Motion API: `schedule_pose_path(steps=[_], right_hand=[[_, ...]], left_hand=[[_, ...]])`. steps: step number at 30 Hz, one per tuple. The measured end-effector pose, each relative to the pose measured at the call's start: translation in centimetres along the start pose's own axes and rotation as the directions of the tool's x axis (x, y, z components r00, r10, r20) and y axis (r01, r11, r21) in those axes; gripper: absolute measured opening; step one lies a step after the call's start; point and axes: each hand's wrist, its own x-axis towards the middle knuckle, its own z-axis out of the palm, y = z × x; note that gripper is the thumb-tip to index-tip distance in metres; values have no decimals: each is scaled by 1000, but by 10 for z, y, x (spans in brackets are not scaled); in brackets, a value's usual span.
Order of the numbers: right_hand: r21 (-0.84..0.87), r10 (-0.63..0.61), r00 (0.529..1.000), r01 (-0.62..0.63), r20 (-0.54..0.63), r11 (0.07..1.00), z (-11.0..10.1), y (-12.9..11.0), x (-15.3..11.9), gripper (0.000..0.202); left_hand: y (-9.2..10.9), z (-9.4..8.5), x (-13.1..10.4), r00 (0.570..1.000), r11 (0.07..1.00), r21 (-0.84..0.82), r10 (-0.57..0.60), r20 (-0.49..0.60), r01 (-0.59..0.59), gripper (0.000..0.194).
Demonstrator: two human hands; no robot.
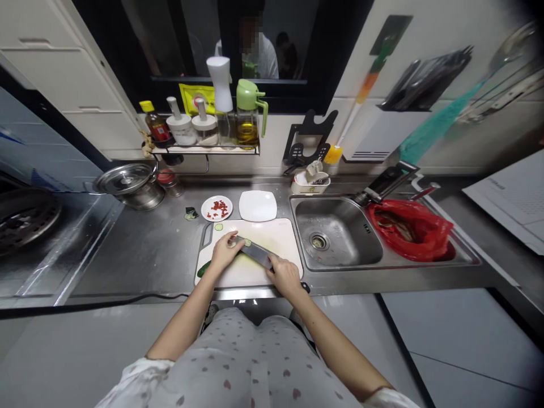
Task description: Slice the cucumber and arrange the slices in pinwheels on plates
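Note:
A cleaver-like kitchen knife is held slantwise over the white cutting board. My right hand is closed around it near the handle, whose black end shows below my wrist. At the far end of the blade is my left hand, with thumb and forefinger pinched about a pale green cucumber slice, partly hidden. Another cucumber slice clings to the blade beside my thumb. A dark green piece of cucumber lies at the board's left edge, partly behind my left wrist. One more round slice rests at the board's top left corner.
Behind the board stand a plate of chopped red pieces and a white square plate. Right of it is the steel sink, then a red plastic bag. A lidded pot and a seasoning rack stand back left.

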Motion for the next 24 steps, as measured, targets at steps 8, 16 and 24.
schedule_pose_path(steps=[8,16,24], right_hand=[[-32,-77,997,77,10,996,-6,9,-4,38],[-51,-101,994,102,29,993,-5,10,-3,36],[-64,-123,992,125,25,990,-4,14,-1,36]], left_hand=[[8,-3,8,983,996,58,59,172,-70,32],[9,-6,9,966,997,-47,70,250,-60,26],[8,-4,9,966,989,-132,94,242,-63,41]])
